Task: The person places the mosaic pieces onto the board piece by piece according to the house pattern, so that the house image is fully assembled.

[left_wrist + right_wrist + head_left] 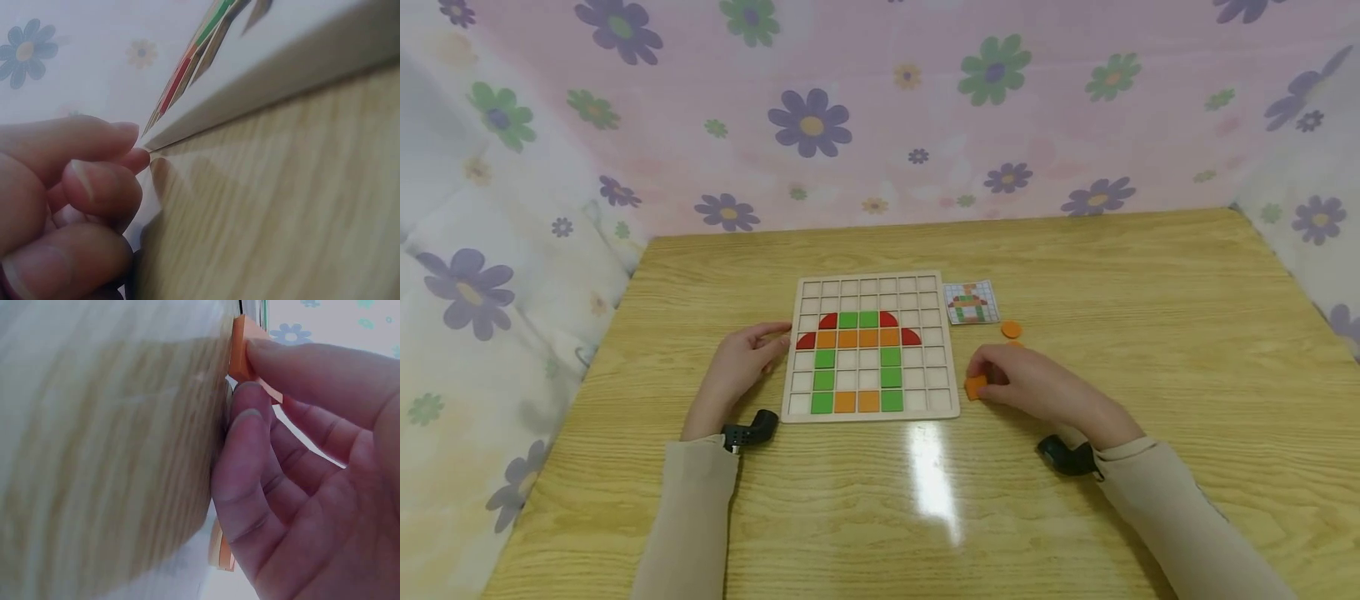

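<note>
My right hand (1033, 385) pinches an orange square tile (239, 353) between thumb and fingers, just off the board's right edge and low over the table. The wooden grid board (931, 304) lies flat in the middle. On it, red quarter-round pieces (911, 337), green squares (891, 378) and orange squares (847, 338) form a pattern. By the board's left edge rests my left hand (733, 367), fingers loosely bent and holding nothing. Its fingertips (128, 131) are at the board's side; whether they touch it I cannot tell.
A small pattern card (972, 302) lies against the board's upper right side. Near it is an orange round piece (1011, 330), with another orange piece (1015, 343) partly hidden by my right hand. The wooden table (820, 508) meets a flowered cloth (880, 167) at the back.
</note>
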Action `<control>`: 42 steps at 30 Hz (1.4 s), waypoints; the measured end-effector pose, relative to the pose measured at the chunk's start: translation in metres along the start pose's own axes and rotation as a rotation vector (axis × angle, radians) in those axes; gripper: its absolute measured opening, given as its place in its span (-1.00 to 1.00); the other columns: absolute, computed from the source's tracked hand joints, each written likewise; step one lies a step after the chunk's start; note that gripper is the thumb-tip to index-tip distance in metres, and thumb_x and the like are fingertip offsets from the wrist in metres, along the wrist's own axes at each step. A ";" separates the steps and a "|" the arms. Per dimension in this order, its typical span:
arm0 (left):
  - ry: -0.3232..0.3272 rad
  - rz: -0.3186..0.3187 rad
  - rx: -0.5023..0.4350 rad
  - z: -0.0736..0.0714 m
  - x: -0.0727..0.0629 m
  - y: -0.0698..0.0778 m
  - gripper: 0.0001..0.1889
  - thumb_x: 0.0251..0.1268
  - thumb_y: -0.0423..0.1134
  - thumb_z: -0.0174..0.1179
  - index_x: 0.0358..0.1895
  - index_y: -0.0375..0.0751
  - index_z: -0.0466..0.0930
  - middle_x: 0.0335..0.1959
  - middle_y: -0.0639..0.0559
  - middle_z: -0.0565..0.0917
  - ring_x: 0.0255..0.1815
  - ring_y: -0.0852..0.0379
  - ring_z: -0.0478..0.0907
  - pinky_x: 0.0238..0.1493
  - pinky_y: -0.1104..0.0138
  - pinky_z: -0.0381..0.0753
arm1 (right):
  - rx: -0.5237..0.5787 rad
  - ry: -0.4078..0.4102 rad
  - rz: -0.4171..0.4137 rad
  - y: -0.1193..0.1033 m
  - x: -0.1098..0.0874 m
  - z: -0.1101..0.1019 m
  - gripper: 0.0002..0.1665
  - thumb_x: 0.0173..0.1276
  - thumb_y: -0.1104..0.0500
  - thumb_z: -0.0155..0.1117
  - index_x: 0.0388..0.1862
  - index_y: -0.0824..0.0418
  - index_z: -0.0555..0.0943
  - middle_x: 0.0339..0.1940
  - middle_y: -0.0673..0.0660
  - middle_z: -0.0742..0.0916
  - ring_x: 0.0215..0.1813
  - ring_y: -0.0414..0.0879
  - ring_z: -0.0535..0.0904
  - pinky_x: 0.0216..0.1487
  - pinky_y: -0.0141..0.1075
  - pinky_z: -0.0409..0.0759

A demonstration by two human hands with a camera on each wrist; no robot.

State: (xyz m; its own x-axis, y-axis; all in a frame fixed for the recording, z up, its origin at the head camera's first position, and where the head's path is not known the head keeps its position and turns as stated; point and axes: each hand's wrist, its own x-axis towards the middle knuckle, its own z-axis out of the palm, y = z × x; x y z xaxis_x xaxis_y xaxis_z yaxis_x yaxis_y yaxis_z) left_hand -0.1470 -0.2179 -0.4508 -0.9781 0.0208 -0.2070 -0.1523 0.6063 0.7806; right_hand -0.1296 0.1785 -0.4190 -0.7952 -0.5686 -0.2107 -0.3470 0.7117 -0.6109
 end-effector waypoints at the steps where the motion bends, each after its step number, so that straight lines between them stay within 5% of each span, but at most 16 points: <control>1: -0.001 0.001 0.000 0.000 0.000 -0.001 -0.60 0.15 0.17 0.08 0.07 0.23 0.48 -0.68 -0.03 0.44 -0.75 0.14 0.25 -0.74 0.30 0.24 | -0.008 0.003 -0.007 0.000 0.001 0.000 -0.82 0.19 0.16 0.25 -0.23 0.00 0.50 -0.44 -0.12 0.54 -0.40 -0.20 0.41 -0.35 -0.31 0.40; 22: -0.035 -0.008 0.034 0.001 -0.001 0.001 -0.58 0.16 0.12 0.10 0.12 0.22 0.43 -0.67 -0.05 0.48 -0.78 0.14 0.23 -0.74 0.32 0.24 | 0.145 0.004 0.049 -0.011 0.016 0.002 -0.76 0.30 -0.11 0.05 -0.14 -0.05 0.48 -0.38 -0.06 0.58 -0.36 -0.14 0.45 -0.29 -0.25 0.42; 30: -0.030 0.008 0.031 -0.001 0.002 0.002 -0.55 0.18 0.14 0.07 0.14 0.19 0.42 -0.67 -0.04 0.48 -0.78 0.13 0.21 -0.73 0.30 0.22 | 0.351 -0.100 0.038 -0.028 0.033 0.001 -0.78 0.29 -0.03 0.11 -0.15 0.02 0.48 -0.43 0.01 0.69 -0.40 -0.08 0.58 -0.33 -0.21 0.54; 42: -0.027 0.008 0.012 -0.002 0.003 -0.002 -0.56 0.19 0.15 0.04 0.13 0.18 0.43 -0.68 -0.04 0.48 -0.80 0.13 0.20 -0.76 0.30 0.20 | 0.398 -0.119 0.011 -0.042 0.060 0.005 -0.77 0.30 0.01 0.11 -0.12 0.03 0.52 -0.38 0.02 0.70 -0.38 -0.08 0.62 -0.30 -0.20 0.54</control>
State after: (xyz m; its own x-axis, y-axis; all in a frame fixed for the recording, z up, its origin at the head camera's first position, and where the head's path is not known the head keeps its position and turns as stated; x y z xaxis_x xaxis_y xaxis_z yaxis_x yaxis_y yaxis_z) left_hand -0.1503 -0.2208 -0.4515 -0.9751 0.0472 -0.2167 -0.1425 0.6155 0.7751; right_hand -0.1607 0.1127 -0.4096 -0.7267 -0.6221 -0.2916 -0.1010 0.5165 -0.8503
